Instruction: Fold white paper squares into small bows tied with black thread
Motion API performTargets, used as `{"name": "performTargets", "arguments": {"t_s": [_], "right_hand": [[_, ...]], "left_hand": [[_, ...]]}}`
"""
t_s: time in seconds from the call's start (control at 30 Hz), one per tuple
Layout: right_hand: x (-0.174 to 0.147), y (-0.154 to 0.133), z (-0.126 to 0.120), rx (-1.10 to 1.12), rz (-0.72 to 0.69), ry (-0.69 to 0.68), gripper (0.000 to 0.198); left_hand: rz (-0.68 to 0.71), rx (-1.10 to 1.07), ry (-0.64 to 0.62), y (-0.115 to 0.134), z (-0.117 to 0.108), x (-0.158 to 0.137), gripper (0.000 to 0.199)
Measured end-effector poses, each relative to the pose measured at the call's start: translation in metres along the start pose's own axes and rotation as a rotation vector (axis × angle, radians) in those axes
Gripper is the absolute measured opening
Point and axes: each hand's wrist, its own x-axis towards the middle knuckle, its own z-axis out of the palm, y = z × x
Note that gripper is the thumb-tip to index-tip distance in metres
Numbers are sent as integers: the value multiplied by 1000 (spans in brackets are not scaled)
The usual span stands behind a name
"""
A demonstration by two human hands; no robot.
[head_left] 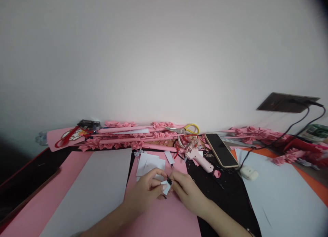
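Note:
Near the bottom middle, my left hand [144, 193] is closed, its thumb and fingers pinching a small piece of white paper [166, 188]. At the upper edge of that paper is a small black piece [169, 180], too small to identify. My right hand [189, 192] is closed against it, fingertips pinched at the black piece. Both hands are close together above a sheet of pink paper [164, 220]. Just beyond them are several white paper squares [146, 163] and a narrow white paper strip [169, 157].
A pink glue gun [201, 159], a phone [221, 151] and a white case [249, 172] are to the right. Yellow-handled scissors [191, 128] rest among pink paper flowers [112, 143] along the wall. Black cables [287, 136] run from a wall socket [284, 102].

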Motion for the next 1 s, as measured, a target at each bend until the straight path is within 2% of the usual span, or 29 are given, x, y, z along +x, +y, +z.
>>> {"name": "performTargets", "arguments": {"t_s": [0.13, 0.43, 0.57, 0.8, 1.0], "right_hand": [[0, 1, 1, -27, -11, 54, 20], [-2, 0, -1, -15, -47, 56, 17], [-2, 2, 0, 19, -4, 71, 16], [2, 6, 0, 178, 97, 201, 17], [3, -1, 1, 248, 139, 191, 8]], "left_hand": [[-46, -23, 9, -2, 3, 1, 23], [-46, 54, -6, -8, 3, 1, 17], [-44, 44, -15, -5, 4, 0, 21], [-50, -23, 14, -6, 3, 1, 22], [-39, -8, 45, -5, 4, -1, 20]]}}
